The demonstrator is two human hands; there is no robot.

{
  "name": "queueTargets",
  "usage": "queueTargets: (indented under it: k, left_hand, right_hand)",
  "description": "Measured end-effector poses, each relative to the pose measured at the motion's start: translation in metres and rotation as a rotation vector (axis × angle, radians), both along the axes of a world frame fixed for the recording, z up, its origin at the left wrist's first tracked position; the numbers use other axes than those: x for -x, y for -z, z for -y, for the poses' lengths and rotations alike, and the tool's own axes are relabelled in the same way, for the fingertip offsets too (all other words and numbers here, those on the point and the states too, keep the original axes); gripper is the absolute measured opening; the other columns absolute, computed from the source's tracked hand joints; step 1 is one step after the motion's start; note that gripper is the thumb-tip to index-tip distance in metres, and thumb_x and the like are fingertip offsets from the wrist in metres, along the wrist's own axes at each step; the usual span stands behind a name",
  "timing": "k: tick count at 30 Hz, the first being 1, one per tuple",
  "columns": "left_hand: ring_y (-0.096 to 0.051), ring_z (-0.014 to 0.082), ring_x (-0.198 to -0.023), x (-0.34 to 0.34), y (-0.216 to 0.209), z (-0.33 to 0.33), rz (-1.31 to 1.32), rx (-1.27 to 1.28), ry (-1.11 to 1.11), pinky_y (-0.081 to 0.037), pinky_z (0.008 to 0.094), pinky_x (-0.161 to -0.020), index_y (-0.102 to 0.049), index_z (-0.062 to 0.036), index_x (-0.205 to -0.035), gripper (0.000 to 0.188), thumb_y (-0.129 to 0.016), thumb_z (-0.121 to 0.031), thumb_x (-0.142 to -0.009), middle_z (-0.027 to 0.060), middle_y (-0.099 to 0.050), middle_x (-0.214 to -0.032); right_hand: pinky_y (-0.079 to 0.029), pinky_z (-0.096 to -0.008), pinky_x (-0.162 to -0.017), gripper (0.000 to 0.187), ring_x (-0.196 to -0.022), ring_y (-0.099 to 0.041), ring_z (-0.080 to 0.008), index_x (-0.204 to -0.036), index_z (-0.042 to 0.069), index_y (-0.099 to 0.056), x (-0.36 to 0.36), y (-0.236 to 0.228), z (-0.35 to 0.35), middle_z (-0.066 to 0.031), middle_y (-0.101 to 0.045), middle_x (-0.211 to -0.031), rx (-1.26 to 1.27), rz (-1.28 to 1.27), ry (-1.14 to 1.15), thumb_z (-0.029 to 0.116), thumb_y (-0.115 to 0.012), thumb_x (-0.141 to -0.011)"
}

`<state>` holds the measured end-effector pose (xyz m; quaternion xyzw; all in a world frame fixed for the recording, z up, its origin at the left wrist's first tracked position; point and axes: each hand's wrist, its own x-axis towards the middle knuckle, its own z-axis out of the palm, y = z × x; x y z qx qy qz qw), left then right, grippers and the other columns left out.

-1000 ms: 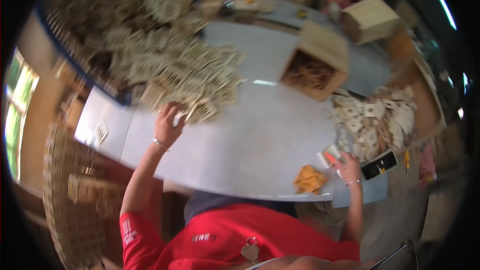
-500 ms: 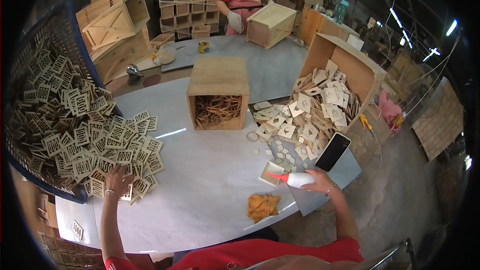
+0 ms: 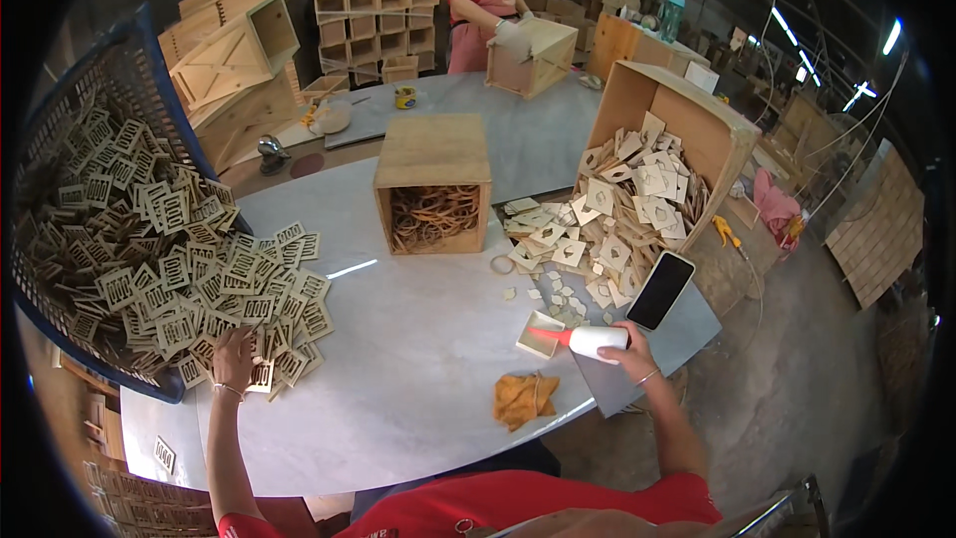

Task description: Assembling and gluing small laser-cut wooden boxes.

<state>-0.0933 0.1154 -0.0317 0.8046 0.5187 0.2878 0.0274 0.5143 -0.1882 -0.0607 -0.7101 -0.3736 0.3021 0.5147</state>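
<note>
Over the surface [image 3: 398, 359], the right hand [image 3: 630, 353] holds a bottle [image 3: 592, 341]; the left hand [image 3: 234, 363], grip unclear, may be picking pieces [image 3: 174, 271] under it, needing a pinch.

Squeeze bottle [image 3: 596, 342]: smooth white plastic, slight sheen; nozzle [image 3: 554, 336] red plastic. Slotted tiles [image 3: 171, 270]: pale wood, matt. Basket [image 3: 185, 100]: blue plastic mesh. Tabletop [image 3: 398, 389]: smooth, grey, glossy where light streaks. Upright box [image 3: 434, 151]: plain matt wood. Rag [image 3: 520, 403]: orange cloth, crumpled, matt. Phone [image 3: 661, 291]: glossy black screen.
</note>
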Motion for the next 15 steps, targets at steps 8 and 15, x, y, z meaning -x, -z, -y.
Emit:
queueTargets:
  k: [8,15]
  left_hand:
    - [-0.041,0.0119,-0.059,0.001,0.000,0.034,0.540,0.111,-0.180,-0.035,0.0283,-0.053,-0.050,-0.0050,-0.074,0.022,-0.054,-0.018,-0.091,0.0013,-0.045,-0.064]
    - [-0.030,0.0031,-0.057,-0.093,-0.045,0.083,1.101,0.479,0.002,-0.023,0.0222,-0.050,-0.055,-0.0075,-0.076,0.022,-0.061,-0.024,-0.089,-0.0086,-0.040,-0.064]
  right_hand:
    - [-0.054,-0.0433,-0.072,0.041,-0.095,-0.061,-0.0272,-0.115,0.005,-0.049,0.019,0.000,-0.011,-0.0123,-0.059,-0.103,-0.302,-0.526,0.213,0.017,-0.066,-0.080]
    - [-0.051,-0.0409,-0.075,0.030,-0.102,-0.059,-0.0265,-0.109,0.007,-0.055,0.053,-0.023,-0.015,-0.0101,-0.060,-0.114,-0.547,-0.957,0.146,0.027,-0.058,-0.087]
